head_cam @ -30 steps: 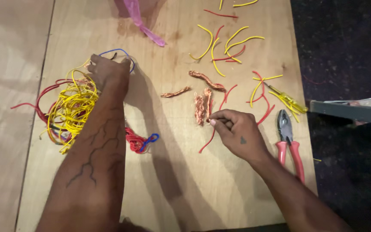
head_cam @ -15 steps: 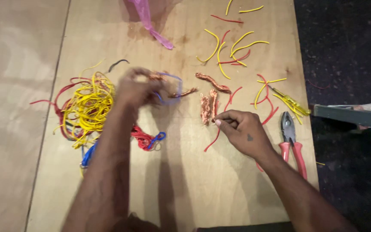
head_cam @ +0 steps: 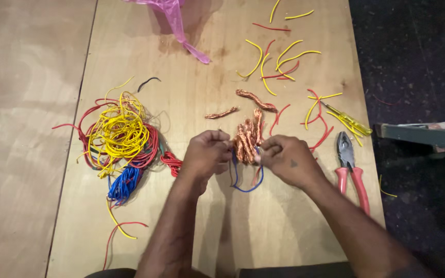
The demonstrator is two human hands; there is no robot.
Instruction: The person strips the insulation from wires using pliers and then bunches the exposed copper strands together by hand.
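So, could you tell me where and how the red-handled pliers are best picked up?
Probably by the two red handles, coming from above. The pliers lie flat on the wooden board, jaws pointing away, handles toward the person, beside the right hand.

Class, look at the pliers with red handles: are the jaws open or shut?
Shut. The pliers lie flat on the board, jaw tips meeting with no visible gap, right of the right hand.
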